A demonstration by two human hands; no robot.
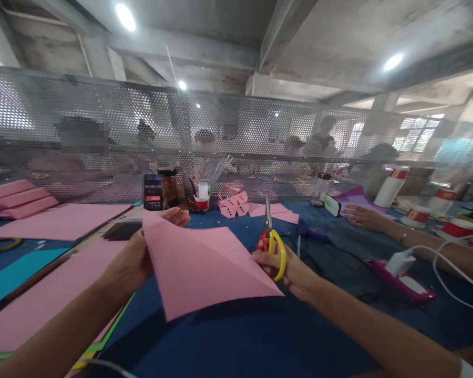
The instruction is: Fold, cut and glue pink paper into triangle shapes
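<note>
Pink sheet (205, 268) spans the person's hands above the blue table (228, 349), the left hand (139, 254) gripping its left edge, the right hand (289, 266) closed round scissors (268, 224) beside its right edge. Positioning seems the step in hand; a cut would call for turning the blades, which point away, toward the mesh screen (236, 126) beyond the dotted pink piece (234, 203).
</note>
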